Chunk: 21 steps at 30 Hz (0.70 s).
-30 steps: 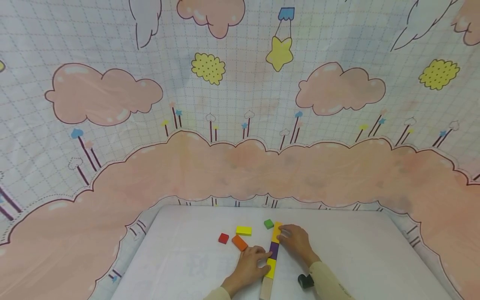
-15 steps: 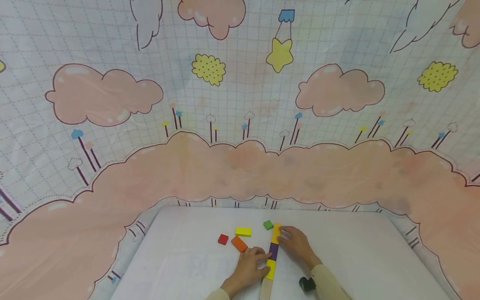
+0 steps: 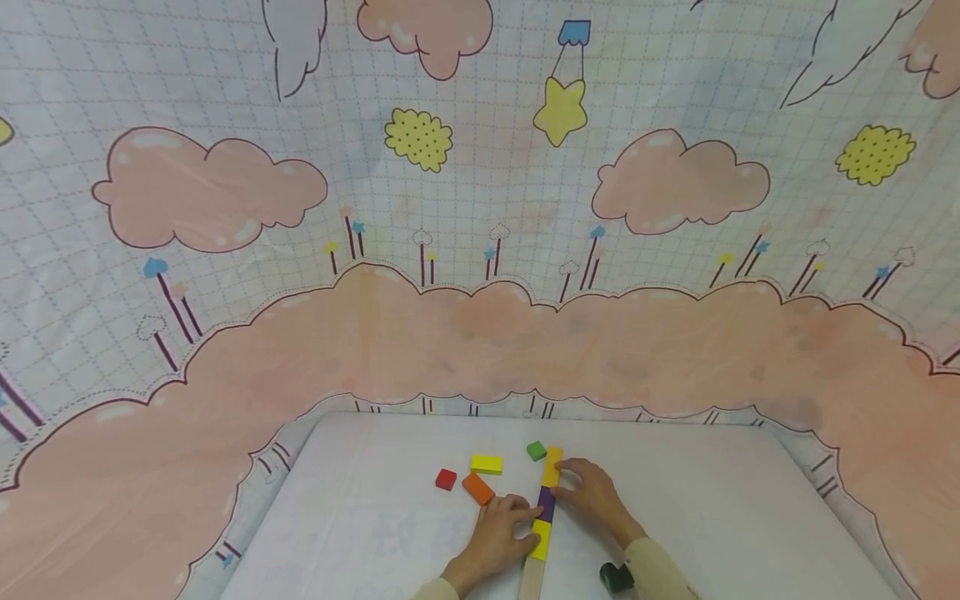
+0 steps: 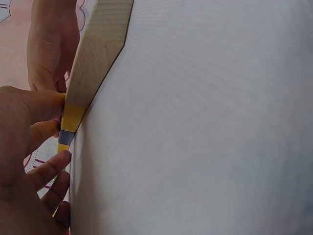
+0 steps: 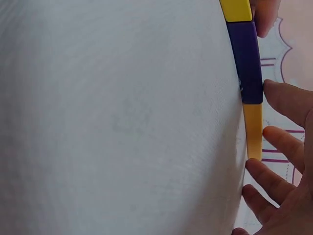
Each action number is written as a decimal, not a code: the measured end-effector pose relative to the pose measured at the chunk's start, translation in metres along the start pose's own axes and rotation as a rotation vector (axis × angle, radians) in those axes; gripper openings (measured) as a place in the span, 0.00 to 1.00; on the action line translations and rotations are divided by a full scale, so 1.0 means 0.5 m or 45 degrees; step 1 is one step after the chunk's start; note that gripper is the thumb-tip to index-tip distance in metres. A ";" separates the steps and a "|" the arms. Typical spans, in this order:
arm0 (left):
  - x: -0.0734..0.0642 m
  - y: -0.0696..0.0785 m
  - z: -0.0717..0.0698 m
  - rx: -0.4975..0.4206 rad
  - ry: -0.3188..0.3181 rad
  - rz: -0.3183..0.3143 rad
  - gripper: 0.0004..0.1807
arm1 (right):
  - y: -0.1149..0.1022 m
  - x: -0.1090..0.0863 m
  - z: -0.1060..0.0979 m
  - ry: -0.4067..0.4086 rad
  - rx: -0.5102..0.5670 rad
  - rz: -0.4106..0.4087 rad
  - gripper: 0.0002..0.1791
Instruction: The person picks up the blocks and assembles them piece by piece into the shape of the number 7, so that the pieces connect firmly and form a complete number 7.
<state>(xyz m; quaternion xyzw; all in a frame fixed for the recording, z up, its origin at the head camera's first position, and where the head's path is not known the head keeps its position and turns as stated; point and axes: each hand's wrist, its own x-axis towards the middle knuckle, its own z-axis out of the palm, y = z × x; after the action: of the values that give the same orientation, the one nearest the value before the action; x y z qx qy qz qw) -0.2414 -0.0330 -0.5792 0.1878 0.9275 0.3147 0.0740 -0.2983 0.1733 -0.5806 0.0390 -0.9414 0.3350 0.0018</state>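
Two hands' fingers: spread apart, tips pressed to opposite sides of one block row, not curled round it.
Left hand: thumb touches a yellow rectangular block; index tip meets a purple rectangular block.
Right hand: thumb on the purple block, index on an orange-yellow rectangular block; the right wrist view shows the other fingers fanned, indistinct in the head view.
Row: orange-yellow farthest, then purple, yellow and a pale bare-wood block, end to end; the left wrist view shows its grain, the head view crops it.
Loose blocks: orange rectangular block, red cube, second yellow rectangular block beyond the left hand; green block beside the row's far end.
Right sleeve: near a dark object, seen only from the head.
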 end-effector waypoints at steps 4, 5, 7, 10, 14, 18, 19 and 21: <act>-0.001 -0.002 0.001 0.004 0.005 0.007 0.22 | 0.002 -0.001 0.000 0.005 -0.020 -0.017 0.23; -0.001 -0.002 0.000 0.002 0.004 0.005 0.23 | 0.002 -0.002 0.000 0.007 -0.023 -0.022 0.23; -0.002 -0.001 0.000 -0.002 0.001 0.003 0.23 | 0.002 -0.003 0.000 0.011 -0.029 -0.032 0.23; -0.002 0.000 -0.002 -0.005 -0.002 0.003 0.23 | 0.002 -0.005 -0.001 0.015 -0.024 -0.041 0.24; 0.000 0.002 -0.003 -0.003 -0.001 0.007 0.23 | 0.000 -0.008 -0.003 0.008 0.005 -0.030 0.24; 0.003 0.002 -0.002 -0.003 0.003 0.001 0.22 | -0.001 -0.008 -0.003 -0.001 0.023 -0.004 0.24; 0.004 0.002 -0.002 -0.001 0.004 -0.001 0.22 | -0.001 -0.007 -0.002 -0.001 0.028 0.002 0.24; 0.007 0.002 -0.002 0.006 0.007 -0.006 0.22 | 0.000 -0.006 -0.001 0.002 0.031 0.004 0.24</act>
<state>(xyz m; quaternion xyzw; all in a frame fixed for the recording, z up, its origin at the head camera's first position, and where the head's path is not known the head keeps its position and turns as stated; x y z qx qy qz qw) -0.2442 -0.0312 -0.5779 0.1851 0.9288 0.3129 0.0717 -0.2953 0.1739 -0.5803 0.0373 -0.9374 0.3464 0.0014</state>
